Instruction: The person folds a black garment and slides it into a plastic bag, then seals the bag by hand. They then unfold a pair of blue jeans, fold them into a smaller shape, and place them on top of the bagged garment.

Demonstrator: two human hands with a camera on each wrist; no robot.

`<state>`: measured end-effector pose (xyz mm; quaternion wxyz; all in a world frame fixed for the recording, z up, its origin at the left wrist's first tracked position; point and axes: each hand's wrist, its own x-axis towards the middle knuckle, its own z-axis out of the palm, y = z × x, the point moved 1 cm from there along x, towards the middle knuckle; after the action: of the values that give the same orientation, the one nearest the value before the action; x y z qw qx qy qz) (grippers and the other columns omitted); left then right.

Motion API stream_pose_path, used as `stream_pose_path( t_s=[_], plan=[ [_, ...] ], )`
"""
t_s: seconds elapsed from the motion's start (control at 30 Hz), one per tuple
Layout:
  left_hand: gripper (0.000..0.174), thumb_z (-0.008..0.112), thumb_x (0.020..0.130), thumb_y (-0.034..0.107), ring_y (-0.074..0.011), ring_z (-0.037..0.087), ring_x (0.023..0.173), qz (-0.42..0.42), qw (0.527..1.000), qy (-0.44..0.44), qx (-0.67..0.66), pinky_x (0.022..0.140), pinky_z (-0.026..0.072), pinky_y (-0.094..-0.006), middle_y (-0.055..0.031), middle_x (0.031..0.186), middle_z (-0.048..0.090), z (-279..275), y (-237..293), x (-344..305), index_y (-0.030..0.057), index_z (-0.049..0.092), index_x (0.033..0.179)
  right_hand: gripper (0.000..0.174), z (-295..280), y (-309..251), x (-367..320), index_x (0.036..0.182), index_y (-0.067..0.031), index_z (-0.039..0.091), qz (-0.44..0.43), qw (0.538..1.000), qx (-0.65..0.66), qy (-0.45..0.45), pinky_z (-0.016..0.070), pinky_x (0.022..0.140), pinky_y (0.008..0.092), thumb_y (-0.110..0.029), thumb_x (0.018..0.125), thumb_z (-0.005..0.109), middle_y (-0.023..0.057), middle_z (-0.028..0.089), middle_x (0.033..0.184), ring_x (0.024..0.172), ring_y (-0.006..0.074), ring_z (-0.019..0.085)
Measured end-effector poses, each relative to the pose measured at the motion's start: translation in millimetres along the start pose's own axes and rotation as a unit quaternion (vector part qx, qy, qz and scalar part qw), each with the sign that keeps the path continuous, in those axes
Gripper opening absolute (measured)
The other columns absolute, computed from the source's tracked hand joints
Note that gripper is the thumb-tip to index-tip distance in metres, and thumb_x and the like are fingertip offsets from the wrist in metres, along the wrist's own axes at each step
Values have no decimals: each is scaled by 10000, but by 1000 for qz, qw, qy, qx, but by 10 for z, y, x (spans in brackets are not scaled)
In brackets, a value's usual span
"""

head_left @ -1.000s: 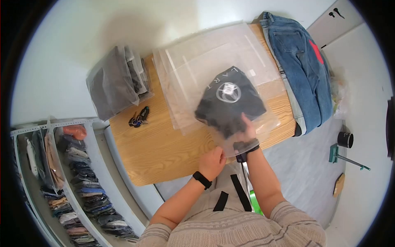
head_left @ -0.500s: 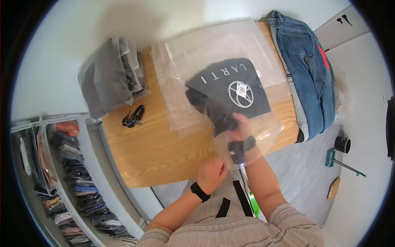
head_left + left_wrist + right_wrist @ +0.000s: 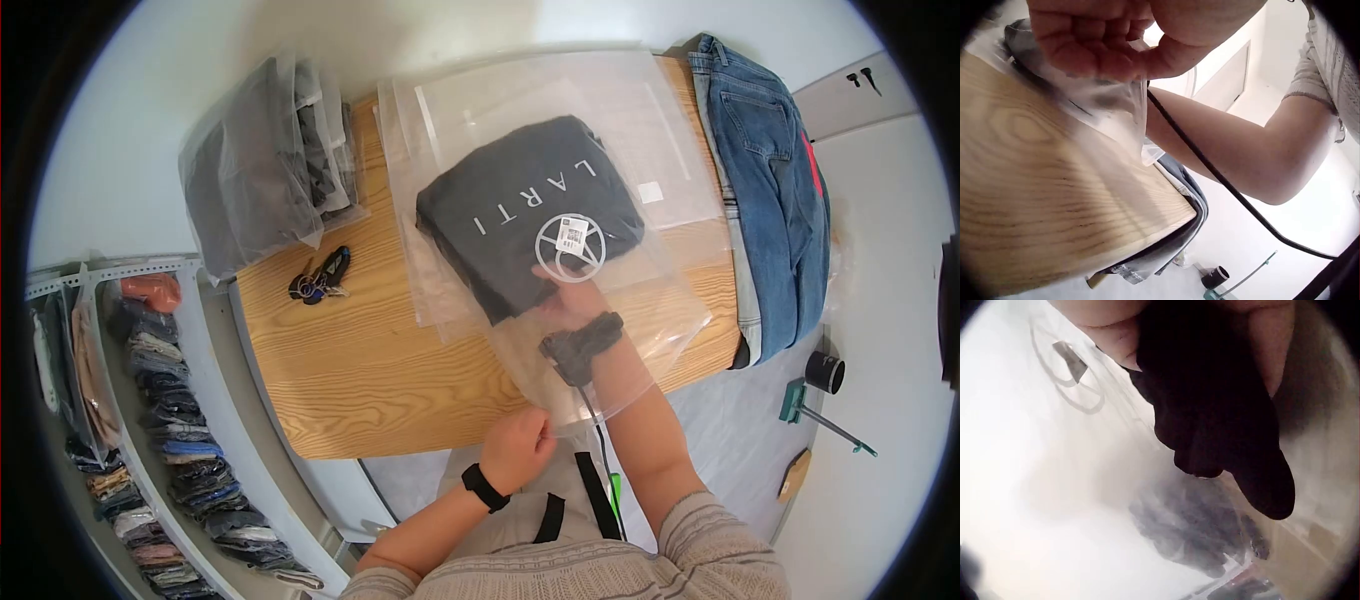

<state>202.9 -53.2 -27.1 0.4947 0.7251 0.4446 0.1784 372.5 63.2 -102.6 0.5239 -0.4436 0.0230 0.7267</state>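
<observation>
Extending beyond the gripping right hand is the dark garment.

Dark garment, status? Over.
Right hand inside clear bag, gripping dark garment. Left hand pinching the bag's open edge. Flat bags underneath; no visible obstruction.

Room to pass lay over bare table between keys and left hand. Bagged stack stood back left; jeans lined right edge; bagged dark garment and right hand blocked the middle.
</observation>
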Motion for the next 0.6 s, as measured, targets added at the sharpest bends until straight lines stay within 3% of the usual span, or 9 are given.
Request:
stream_pose_path(
  t_s=[0.03, 0.17, 0.27, 0.3, 0.33, 0.47, 0.5, 0.57, 0.6],
  plan=[
    [147, 609, 680, 71, -296, 539, 623, 1, 1000, 1, -1, 541, 423, -386, -93, 669, 526, -9, -15, 2, 68, 489, 767, 259, 21, -17, 30, 1030, -76, 576, 18, 1000, 4, 12, 469, 633, 283, -138, 789, 645, 59, 583, 926, 756, 188, 569],
    [146, 618, 689, 66, -277, 555, 618, 1, 1000, 1, 22, 543, 440, -360, -100, 681, 538, -91, -55, 13, 57, 504, 779, 268, 71, -120, 78, 1011, -76, 581, -26, 995, -95, 18, 455, 597, 316, -157, 773, 674, 26, 570, 855, 732, 179, 553],
    [148, 629, 696, 60, -259, 570, 613, 6, 999, -2, 35, 550, 460, -333, -107, 699, 556, -86, -63, -11, 46, 522, 797, 325, 27, -129, 291, 1039, -99, 585, -100, 995, -1, -9, 444, 566, 331, -147, 738, 701, 22, 559, 775, 705, 183, 547],
    [151, 631, 695, 62, -260, 566, 612, -2, 999, 5, 32, 554, 461, -332, -107, 698, 555, -84, -66, -27, 45, 520, 796, 350, 45, -215, 312, 1052, -113, 587, -267, 891, -366, -7, 443, 568, 332, -129, 721, 702, 32, 553, 749, 701, 187, 549],
    [151, 631, 695, 62, -260, 566, 612, -3, 999, 5, 31, 554, 461, -332, -107, 698, 555, -89, -75, -33, 45, 520, 796, 379, 84, -265, 323, 1065, -127, 589, -389, 635, -668, -6, 442, 569, 333, -112, 704, 702, 41, 547, 723, 697, 192, 552],
    [151, 632, 694, 66, -252, 566, 613, -28, 1000, 10, 5, 553, 458, -327, -100, 688, 550, -158, -137, -48, 50, 521, 795, 430, -34, -245, 409, 1095, -153, 590, -305, 709, -632, -65, 465, 630, 318, -91, 682, 692, 80, 576, 784, 733, 211, 566],
    [150, 630, 693, 63, -250, 565, 611, -35, 999, 10, -4, 552, 457, -325, -99, 687, 550, -183, -146, -49, 51, 523, 797, 430, -34, -251, 414, 1095, -153, 590, -304, 708, -634, -66, 465, 630, 318, -91, 682, 692, 80, 576, 784, 733, 211, 566],
    [149, 628, 692, 57, -248, 564, 609, -56, 998, 17, 2, 551, 457, -323, -98, 688, 549, -220, -141, -62, 53, 524, 799, 413, -10, -265, 412, 1100, -142, 589, -463, 533, -708, -34, 487, 620, 312, -100, 702, 691, 74, 591, 832, 766, 191, 574],
    [150, 626, 691, 51, -247, 562, 606, -76, 997, 18, 12, 551, 456, -321, -96, 688, 548, -244, -141, -86, 55, 525, 802, 413, -43, -227, 455, 1100, -142, 589, -461, 534, -707, -36, 487, 620, 312, -100, 702, 691, 74, 591, 832, 766, 191, 574]
  ],
)
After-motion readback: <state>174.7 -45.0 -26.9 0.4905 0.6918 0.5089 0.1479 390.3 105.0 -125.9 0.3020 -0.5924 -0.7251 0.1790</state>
